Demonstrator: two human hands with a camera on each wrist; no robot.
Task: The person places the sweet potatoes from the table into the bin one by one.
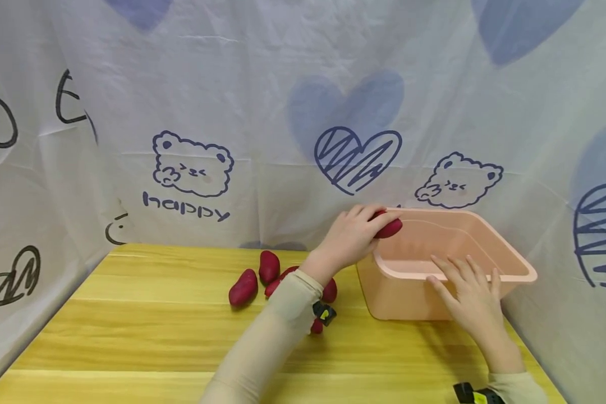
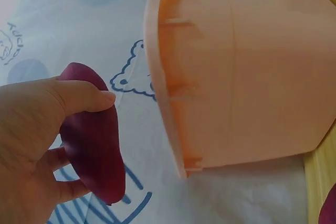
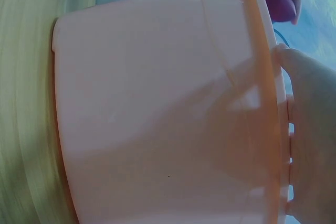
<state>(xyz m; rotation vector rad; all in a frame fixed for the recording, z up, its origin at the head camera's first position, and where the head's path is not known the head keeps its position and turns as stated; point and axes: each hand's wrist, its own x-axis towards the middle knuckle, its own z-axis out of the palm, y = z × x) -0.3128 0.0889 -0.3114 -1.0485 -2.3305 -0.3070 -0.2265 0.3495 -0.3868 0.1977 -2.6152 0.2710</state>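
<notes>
My left hand (image 1: 350, 235) holds a dark red sweet potato (image 1: 391, 227) at the left rim of a peach plastic bin (image 1: 409, 300). In the left wrist view, the thumb lies across the sweet potato (image 2: 94, 145) and the fingers are behind it, apart from the bin wall (image 2: 252, 87). My right hand (image 1: 472, 303) rests over the bin's near rim with spread, fairly straight fingers reaching inside. The thumb (image 3: 286, 56) touches the rim in the right wrist view; the fingers are partly hidden behind it.
Several more sweet potatoes (image 1: 243, 288) lie on the wooden table (image 1: 146, 331) left of the bin, some partly hidden by my left forearm. A printed white cloth (image 1: 272, 196) hangs behind the table and along its sides.
</notes>
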